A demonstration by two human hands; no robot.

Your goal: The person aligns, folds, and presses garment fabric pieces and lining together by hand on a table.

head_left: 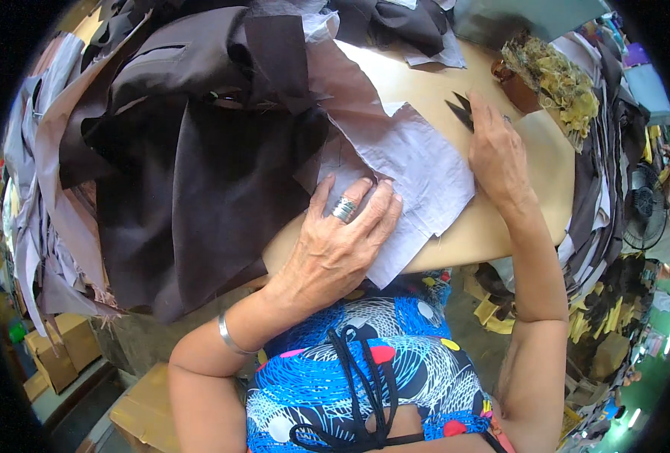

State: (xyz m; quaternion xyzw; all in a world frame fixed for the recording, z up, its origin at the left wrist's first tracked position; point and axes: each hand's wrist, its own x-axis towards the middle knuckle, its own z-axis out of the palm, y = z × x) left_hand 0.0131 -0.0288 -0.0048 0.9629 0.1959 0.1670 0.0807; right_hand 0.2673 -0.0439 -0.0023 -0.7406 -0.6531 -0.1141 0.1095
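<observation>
left hand (344, 232): atop pale cloth (429, 166), grip unclear | right hand (496, 147): gripping dark 2-bladed snips (463, 117)

My left hand (342, 238) is palm down, forward-right of my bracelet (225, 332), fingers slightly bent, thumb apart from the index. My right hand (499, 147) is farther forward, well right of the bracelet, back up, fingers curled in; right forearm (537, 260) angles forward.
</observation>
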